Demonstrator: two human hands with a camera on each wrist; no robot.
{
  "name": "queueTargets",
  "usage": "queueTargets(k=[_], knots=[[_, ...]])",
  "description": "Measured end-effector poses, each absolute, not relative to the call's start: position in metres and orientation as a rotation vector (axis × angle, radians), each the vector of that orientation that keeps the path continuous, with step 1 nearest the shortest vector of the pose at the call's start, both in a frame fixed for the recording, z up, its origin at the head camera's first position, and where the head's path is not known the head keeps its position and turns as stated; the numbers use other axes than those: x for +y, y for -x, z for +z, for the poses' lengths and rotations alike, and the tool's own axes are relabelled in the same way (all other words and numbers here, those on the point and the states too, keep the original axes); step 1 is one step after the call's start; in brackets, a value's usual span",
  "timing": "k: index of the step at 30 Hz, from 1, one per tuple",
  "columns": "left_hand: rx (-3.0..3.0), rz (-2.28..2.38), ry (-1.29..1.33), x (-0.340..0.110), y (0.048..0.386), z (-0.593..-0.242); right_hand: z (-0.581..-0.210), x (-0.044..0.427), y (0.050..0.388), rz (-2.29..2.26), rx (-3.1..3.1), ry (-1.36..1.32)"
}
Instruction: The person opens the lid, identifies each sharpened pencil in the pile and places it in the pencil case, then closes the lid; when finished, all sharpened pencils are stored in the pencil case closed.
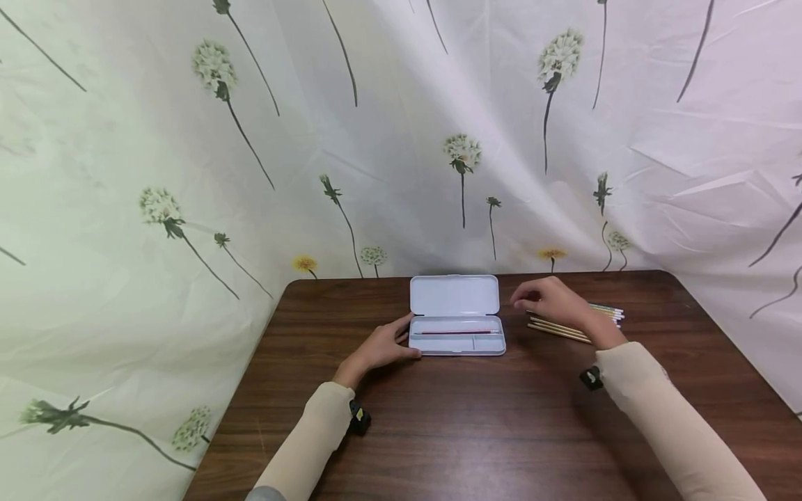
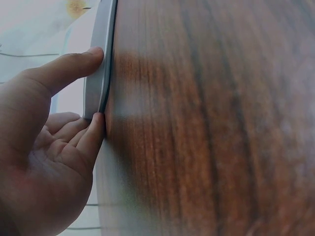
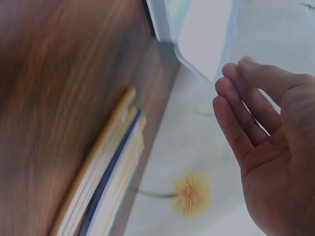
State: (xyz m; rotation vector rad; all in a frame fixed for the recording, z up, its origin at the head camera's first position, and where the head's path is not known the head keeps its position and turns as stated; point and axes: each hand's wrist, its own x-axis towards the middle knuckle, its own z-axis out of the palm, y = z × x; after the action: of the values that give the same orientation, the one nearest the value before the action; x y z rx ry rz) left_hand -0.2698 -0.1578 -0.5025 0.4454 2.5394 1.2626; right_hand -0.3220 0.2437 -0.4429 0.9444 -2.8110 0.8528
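Note:
A white case [image 1: 454, 296] lies with its lid back, one dark red pencil [image 1: 454, 332] in its long rear compartment. My left hand [image 1: 382, 346] holds the case's left end; in the left wrist view the thumb of that hand [image 2: 54, 128] presses the case's side [image 2: 96, 73], fingertips at its corner. Above the table, right of the case, my right hand [image 1: 554, 303] holds nothing, its fingers slightly bent. Several pencils [image 1: 557, 330] lie partly hidden beneath it. The right wrist view shows the empty hand [image 3: 270, 128], the pencils [image 3: 106, 172] and the case's corner [image 3: 167, 29].
The case and pencils lie near the back of a dark brown wooden table [image 1: 464, 424]. Behind it hangs a white cloth [image 1: 388, 139] with dandelion prints, which also runs along the left and right sides.

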Motion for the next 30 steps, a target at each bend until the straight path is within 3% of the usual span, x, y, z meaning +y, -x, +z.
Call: queueTargets(k=[16, 30], knots=[[2.552, 1.252, -0.437, -0.158, 0.271, -0.504, -0.413, 0.332, 0.296, 0.676, -2.816, -0.689], [2.541, 1.263, -0.441, -0.159, 0.27, -0.502, -0.434, 0.377, 0.299, 0.743, -2.917, -0.496]])
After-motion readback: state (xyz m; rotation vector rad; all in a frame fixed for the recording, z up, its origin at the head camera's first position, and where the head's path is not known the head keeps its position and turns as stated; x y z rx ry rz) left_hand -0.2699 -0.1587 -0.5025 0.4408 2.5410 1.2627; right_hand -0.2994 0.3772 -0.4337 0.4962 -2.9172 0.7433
